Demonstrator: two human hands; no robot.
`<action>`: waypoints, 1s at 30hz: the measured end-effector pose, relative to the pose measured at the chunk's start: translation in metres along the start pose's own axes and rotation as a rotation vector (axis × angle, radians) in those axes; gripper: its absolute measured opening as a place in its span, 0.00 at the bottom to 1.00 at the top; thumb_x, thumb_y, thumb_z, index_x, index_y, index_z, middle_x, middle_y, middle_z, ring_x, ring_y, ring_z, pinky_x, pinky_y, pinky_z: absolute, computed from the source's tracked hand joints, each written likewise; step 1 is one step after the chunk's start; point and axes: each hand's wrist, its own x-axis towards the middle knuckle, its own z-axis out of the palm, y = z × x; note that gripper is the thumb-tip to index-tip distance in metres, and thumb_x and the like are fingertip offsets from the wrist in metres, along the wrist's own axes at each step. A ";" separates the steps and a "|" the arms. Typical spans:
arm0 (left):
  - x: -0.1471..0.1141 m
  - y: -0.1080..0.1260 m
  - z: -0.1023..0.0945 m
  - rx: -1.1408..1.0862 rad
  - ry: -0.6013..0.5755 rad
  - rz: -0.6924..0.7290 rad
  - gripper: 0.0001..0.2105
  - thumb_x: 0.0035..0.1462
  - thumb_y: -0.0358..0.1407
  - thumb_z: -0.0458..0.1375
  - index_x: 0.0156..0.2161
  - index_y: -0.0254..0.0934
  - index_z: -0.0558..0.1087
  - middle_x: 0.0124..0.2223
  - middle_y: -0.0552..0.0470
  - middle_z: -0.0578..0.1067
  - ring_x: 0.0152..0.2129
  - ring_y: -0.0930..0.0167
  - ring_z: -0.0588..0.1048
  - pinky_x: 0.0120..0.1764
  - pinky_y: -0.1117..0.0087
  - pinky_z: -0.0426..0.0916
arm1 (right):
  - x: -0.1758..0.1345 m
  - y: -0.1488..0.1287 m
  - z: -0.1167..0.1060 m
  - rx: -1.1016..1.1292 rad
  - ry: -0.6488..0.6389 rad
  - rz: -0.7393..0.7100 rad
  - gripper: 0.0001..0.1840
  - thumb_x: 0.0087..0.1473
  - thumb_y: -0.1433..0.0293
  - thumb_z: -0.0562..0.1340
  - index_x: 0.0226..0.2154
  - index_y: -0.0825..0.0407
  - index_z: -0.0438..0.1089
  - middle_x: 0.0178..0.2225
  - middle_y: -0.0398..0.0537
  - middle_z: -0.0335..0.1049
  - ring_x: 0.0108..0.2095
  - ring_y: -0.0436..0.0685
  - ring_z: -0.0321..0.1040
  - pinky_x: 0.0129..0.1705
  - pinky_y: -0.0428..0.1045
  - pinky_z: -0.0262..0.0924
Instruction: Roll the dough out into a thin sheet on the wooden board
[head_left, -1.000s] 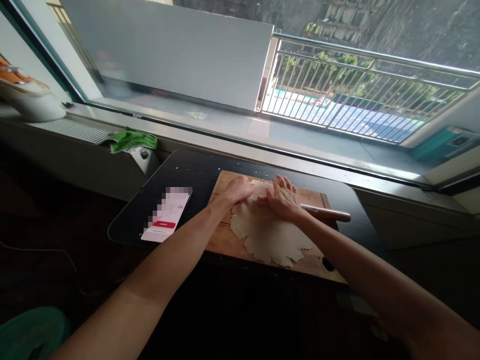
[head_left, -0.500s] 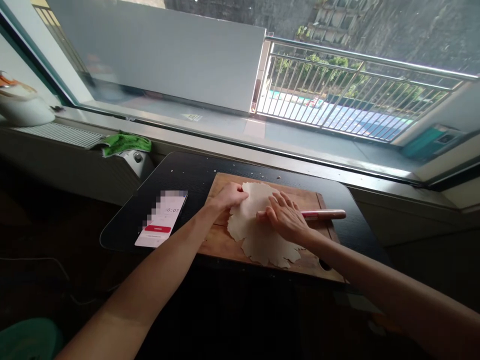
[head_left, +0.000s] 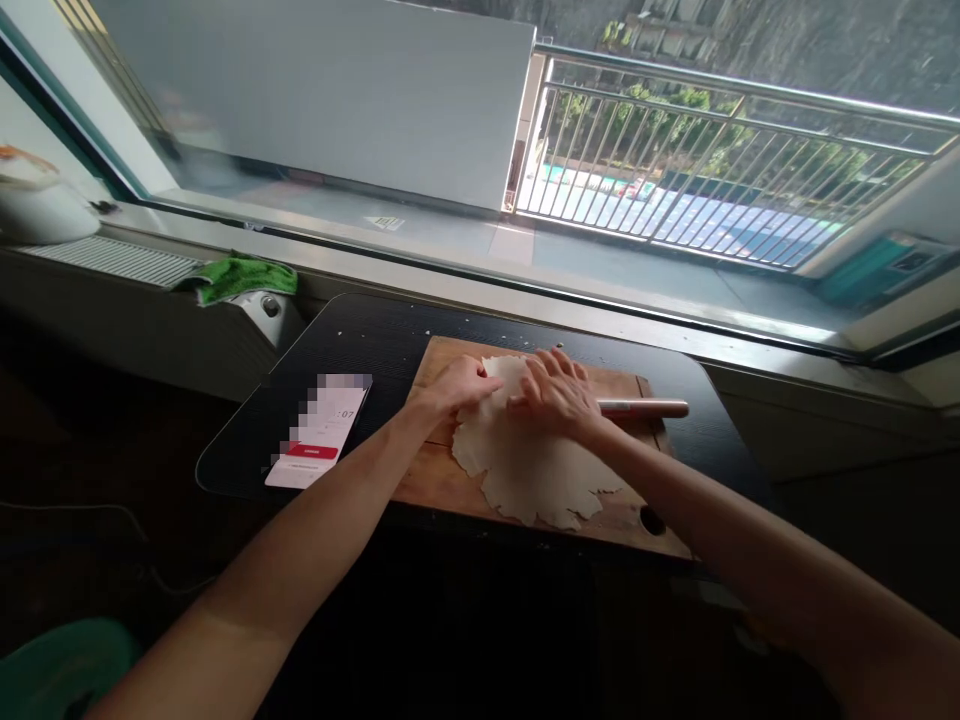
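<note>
"So, where exactly is the dough sheet (head_left: pixel 540 485)?"

"Spread over the wooden board (head_left: pixel 424 482), which lies on the black table (head_left: pixel 375 335). Its far end is between the hands and its ragged near edge points toward the person. The phone (head_left: pixel 315 440) lies to the left, apart from the board."

"And the hands?"

"The left hand (head_left: pixel 459 385) is curled narrow at the sheet's far left edge, thumb laid toward the dough. Its fingertips are hidden, so I can't tell whether it pinches the edge or merely rests there. The right hand (head_left: pixel 564 395) is palm down with its fingers fanned wide, over the rolling pin (head_left: pixel 649 408). One end of the pin sticks out to the right, past the board."

"Does the hand grip the pin?"

"It looks laid on top rather than wrapped around, though the palm side is out of sight."

"How would you expect the sheet to handle?"

"Light, soft and floppy, I'd judge, and fragile where the edge is split into tongues. A single pinch there would probably tear it. It may also cling a little to the wood."

"Then where would you take hold?"

"Under the broad middle, with flat fingers from both sides, or by draping it over the pin. I'd keep off those notched near corners."
</note>
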 end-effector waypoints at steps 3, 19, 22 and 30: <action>-0.001 0.001 0.001 -0.004 0.006 -0.003 0.10 0.50 0.33 0.60 0.20 0.33 0.70 0.18 0.57 0.66 0.16 0.76 0.63 0.19 0.75 0.51 | 0.027 -0.002 -0.006 0.037 -0.002 0.118 0.33 0.66 0.57 0.43 0.66 0.58 0.54 0.71 0.58 0.44 0.70 0.66 0.37 0.66 0.63 0.42; -0.035 -0.003 -0.003 -0.107 -0.154 -0.020 0.05 0.48 0.33 0.59 0.26 0.33 0.74 0.21 0.56 0.71 0.17 0.75 0.67 0.18 0.77 0.55 | -0.005 -0.006 0.006 0.054 0.032 -0.019 0.26 0.66 0.58 0.44 0.57 0.50 0.65 0.65 0.52 0.57 0.67 0.62 0.45 0.63 0.60 0.49; -0.044 -0.006 0.002 -0.085 -0.038 0.025 0.06 0.50 0.33 0.57 0.27 0.32 0.75 0.22 0.56 0.71 0.18 0.75 0.67 0.18 0.77 0.54 | -0.013 -0.004 0.007 0.038 0.059 -0.023 0.26 0.66 0.59 0.43 0.57 0.50 0.65 0.66 0.52 0.56 0.68 0.63 0.44 0.65 0.62 0.46; -0.051 -0.007 0.006 -0.087 -0.023 -0.011 0.05 0.47 0.30 0.57 0.23 0.34 0.71 0.20 0.57 0.69 0.16 0.76 0.67 0.18 0.78 0.54 | -0.021 0.001 0.002 0.029 0.022 -0.034 0.27 0.66 0.59 0.43 0.58 0.53 0.64 0.67 0.54 0.54 0.69 0.65 0.42 0.65 0.62 0.47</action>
